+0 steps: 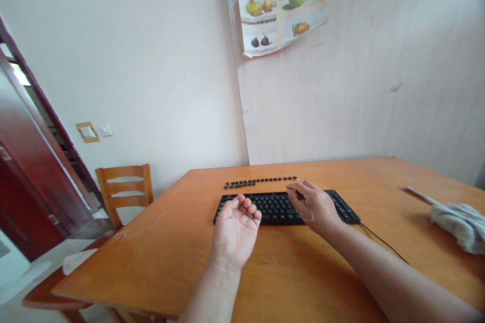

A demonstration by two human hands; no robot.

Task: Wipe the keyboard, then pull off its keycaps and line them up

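Observation:
My left hand (237,229) is palm up in front of the left part of a black keyboard (273,207). Its fingers curl loosely, and nothing shows in the bare palm. Over the right part of the keyboard, my right hand (316,207) is closed, fingers pinched around what looks like a wire keycap puller (307,212) with a thin loop. The hand hides the keys beneath it. Behind the keyboard, small black keycaps (240,184) stand in rows, one long row reaching right towards my right hand.
The wooden table (182,242) meets the wall at the back. On the right lies a grey cloth (458,224) beside a thin pale stick (419,194). A black cable (384,242) leaves the keyboard's right end. A wooden chair (127,186) stands at the left.

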